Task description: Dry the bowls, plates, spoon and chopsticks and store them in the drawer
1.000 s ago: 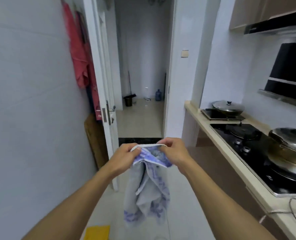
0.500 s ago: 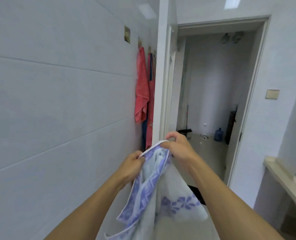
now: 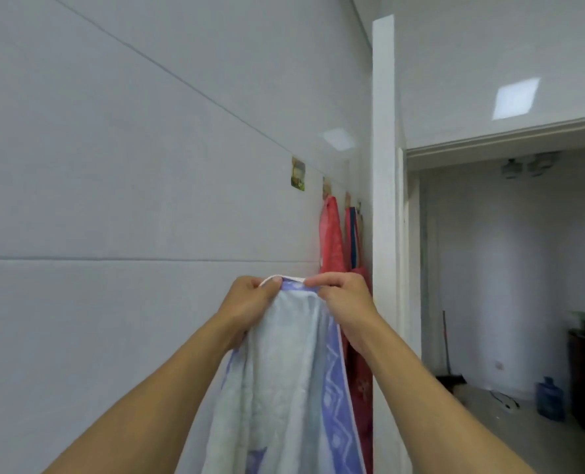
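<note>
Now hands pinch towel top, hangs vert.

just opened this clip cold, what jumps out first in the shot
Both hands, left hand and right hand, pinch the top edge of a pale blue patterned towel at centre, held up before the white tiled wall. Above it sits a bare adhesive hook; red cloths hang just right, beside the door.

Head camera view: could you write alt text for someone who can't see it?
Two bare hands, left and right, pinch the white loop at the top of a pale blue towel, stretching it between them before a white tiled wall. Above is an empty hook; red cloths hang beside it, by an open doorway.
</note>
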### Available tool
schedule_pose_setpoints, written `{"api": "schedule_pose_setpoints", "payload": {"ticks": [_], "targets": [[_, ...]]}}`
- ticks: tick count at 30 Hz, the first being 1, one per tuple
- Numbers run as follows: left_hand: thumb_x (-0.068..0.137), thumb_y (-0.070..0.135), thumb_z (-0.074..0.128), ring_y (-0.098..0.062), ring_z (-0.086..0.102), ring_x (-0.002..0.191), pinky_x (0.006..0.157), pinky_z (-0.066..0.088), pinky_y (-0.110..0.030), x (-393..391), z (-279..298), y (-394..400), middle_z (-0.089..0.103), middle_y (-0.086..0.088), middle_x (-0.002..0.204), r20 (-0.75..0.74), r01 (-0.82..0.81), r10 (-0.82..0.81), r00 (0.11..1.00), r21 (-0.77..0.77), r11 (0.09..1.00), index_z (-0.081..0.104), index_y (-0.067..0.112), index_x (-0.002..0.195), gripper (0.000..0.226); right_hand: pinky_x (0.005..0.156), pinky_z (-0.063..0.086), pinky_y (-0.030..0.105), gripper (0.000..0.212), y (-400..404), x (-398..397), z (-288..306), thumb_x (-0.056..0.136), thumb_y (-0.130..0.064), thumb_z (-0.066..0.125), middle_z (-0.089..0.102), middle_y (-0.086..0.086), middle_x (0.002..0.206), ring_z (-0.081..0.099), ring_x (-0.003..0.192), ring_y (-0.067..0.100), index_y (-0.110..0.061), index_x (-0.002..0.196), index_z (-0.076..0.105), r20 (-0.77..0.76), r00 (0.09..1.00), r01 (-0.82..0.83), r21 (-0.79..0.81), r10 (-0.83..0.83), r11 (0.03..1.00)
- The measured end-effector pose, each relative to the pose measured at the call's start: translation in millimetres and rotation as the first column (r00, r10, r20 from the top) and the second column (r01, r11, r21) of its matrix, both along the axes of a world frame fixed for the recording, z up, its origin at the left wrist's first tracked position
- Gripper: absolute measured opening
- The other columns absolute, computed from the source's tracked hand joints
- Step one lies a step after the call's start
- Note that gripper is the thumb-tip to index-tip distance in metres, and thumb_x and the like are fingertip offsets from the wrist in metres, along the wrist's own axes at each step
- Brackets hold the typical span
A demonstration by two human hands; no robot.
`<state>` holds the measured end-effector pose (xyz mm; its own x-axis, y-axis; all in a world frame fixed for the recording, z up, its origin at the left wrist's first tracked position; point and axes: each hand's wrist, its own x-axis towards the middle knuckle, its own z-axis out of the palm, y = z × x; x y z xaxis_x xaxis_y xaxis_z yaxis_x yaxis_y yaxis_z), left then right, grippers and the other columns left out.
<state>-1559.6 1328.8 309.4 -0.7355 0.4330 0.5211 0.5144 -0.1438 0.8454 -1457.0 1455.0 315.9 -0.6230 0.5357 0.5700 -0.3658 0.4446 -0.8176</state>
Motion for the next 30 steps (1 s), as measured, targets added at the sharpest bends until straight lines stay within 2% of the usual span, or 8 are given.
{"api": "schedule_pose_setpoints", "payload": {"ticks": [2, 5, 7, 10, 13, 16, 23, 30], "targets": [[0.091, 0.017, 0.066, -0.018, 0.057, 0.066, 0.063, 0.044, -0.028, -31, 21, 18, 0.064, -0.008, 0.075, -0.152, -0.158, 0.160, 0.975, 0.026, 0.987, 0.064, 0.019, 0.092, 0.003, 0.071, 0.047, 0.008, 0.035, 27, -45, 19, 0.084, 0.014, 0.049, 0.074, 0.008, 0.090, 0.066, 0.082, 0.012, -0.002, 0.092, 0.079, -0.038, 0.995, 0.095, 0.063, -0.093, 0.993], [0.091, 0.009, 0.057, -0.022, 0.053, 0.069, 0.064, 0.042, -0.032, -67, 56, 49, 0.059, -0.003, 0.074, -0.436, -0.325, 0.297, 0.850, 0.010, 0.946, 0.052, 0.027, 0.096, 0.019, 0.082, 0.045, 0.014, 0.038, 65, -104, 48, 0.081, 0.013, 0.046, 0.074, 0.010, 0.100, 0.065, 0.095, 0.016, -0.003, 0.093, 0.079, -0.089, 0.984, 0.166, 0.159, -0.154, 0.973], [0.089, 0.003, 0.053, -0.024, 0.056, 0.075, 0.067, 0.045, -0.032, -89, 80, 69, 0.063, -0.001, 0.078, -0.652, -0.447, 0.303, 0.695, -0.063, 0.892, 0.057, 0.027, 0.093, 0.024, 0.094, 0.050, 0.027, 0.041, 88, -141, 72, 0.078, 0.009, 0.047, 0.074, 0.009, 0.108, 0.066, 0.105, 0.022, -0.009, 0.097, 0.079, -0.119, 0.969, 0.237, 0.238, -0.214, 0.942], [0.086, 0.004, 0.051, -0.029, 0.062, 0.096, 0.082, 0.049, -0.038, -125, 121, 102, 0.067, -0.004, 0.102, -0.848, -0.632, 0.303, 0.435, -0.049, 0.773, 0.066, 0.026, 0.117, 0.040, 0.102, 0.048, 0.043, 0.046, 118, -186, 115, 0.082, 0.002, 0.047, 0.068, 0.008, 0.122, 0.061, 0.117, 0.028, -0.018, 0.112, 0.076, -0.201, 0.949, 0.295, 0.291, -0.243, 0.910], [0.093, 0.011, 0.046, -0.033, 0.061, 0.098, 0.079, 0.045, -0.037, -147, 164, 134, 0.060, -0.007, 0.102, -0.917, -0.742, 0.317, 0.243, 0.035, 0.670, 0.056, 0.033, 0.135, 0.049, 0.103, 0.045, 0.044, 0.051, 136, -218, 154, 0.088, -0.004, 0.045, 0.060, 0.008, 0.131, 0.056, 0.121, 0.030, -0.028, 0.129, 0.066, -0.205, 0.939, 0.332, 0.341, -0.275, 0.880], [0.098, 0.017, 0.041, -0.036, 0.060, 0.107, 0.082, 0.044, -0.038, -164, 203, 169, 0.058, -0.010, 0.113, -0.947, -0.833, 0.289, 0.139, 0.046, 0.551, 0.042, 0.036, 0.146, 0.052, 0.093, 0.050, 0.043, 0.052, 156, -251, 187, 0.088, -0.009, 0.044, 0.063, 0.008, 0.122, 0.060, 0.111, 0.034, -0.035, 0.130, 0.061, -0.221, 0.936, 0.334, 0.323, -0.272, 0.886], [0.099, 0.014, 0.045, -0.032, 0.062, 0.112, 0.080, 0.045, -0.035, -191, 233, 204, 0.062, -0.007, 0.125, -0.976, -0.964, 0.164, -0.143, 0.175, 0.200, 0.049, 0.026, 0.141, 0.044, 0.103, 0.045, 0.043, 0.044, 193, -297, 217, 0.089, -0.009, 0.048, 0.063, 0.005, 0.131, 0.058, 0.117, 0.031, -0.032, 0.123, 0.064, -0.136, 0.972, 0.214, 0.158, -0.193, 0.964], [0.099, 0.012, 0.041, -0.029, 0.063, 0.106, 0.067, 0.033, -0.034, -193, 203, 200, 0.058, -0.007, 0.123, -0.982, -0.972, 0.087, -0.169, 0.181, 0.153, 0.049, 0.014, 0.136, 0.038, 0.079, 0.052, 0.036, 0.027, 195, -292, 192, 0.089, -0.005, 0.045, 0.070, 0.007, 0.105, 0.063, 0.095, 0.029, -0.024, 0.086, 0.065, -0.114, 0.983, 0.163, 0.157, -0.146, 0.974]]}}
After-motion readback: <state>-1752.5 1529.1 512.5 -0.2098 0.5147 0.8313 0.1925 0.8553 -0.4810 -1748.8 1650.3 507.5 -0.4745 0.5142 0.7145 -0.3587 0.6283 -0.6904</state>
